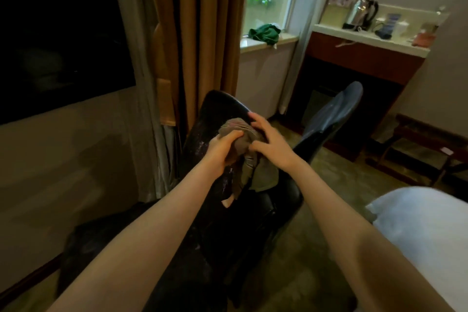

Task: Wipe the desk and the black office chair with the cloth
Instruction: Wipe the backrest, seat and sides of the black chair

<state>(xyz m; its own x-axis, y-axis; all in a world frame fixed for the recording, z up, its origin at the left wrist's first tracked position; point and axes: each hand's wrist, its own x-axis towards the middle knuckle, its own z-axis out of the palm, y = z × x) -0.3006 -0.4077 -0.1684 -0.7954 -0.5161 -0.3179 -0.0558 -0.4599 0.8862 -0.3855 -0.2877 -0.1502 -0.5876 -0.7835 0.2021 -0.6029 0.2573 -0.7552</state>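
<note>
At the black office chair (215,109) before brown curtains (202,33), left hand (222,149) grips the bunched grey cloth (263,175) against the backrest, right hand (272,143) rests spread-fingered on it; desk (367,39) beyond bears a kettle (359,12), contents unseen.

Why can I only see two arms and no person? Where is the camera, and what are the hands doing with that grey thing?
The camera sits on the person's head and looks forward and down, so you see only their own two arms reaching out. There is just this one picture. The left hand has a tight grip on a grey cloth, up at the top of the back of a black office chair. The right hand lies on the cloth with its fingers spread. Further back, a kettle stands on the desk, and a green cloth lies on the windowsill.
</note>
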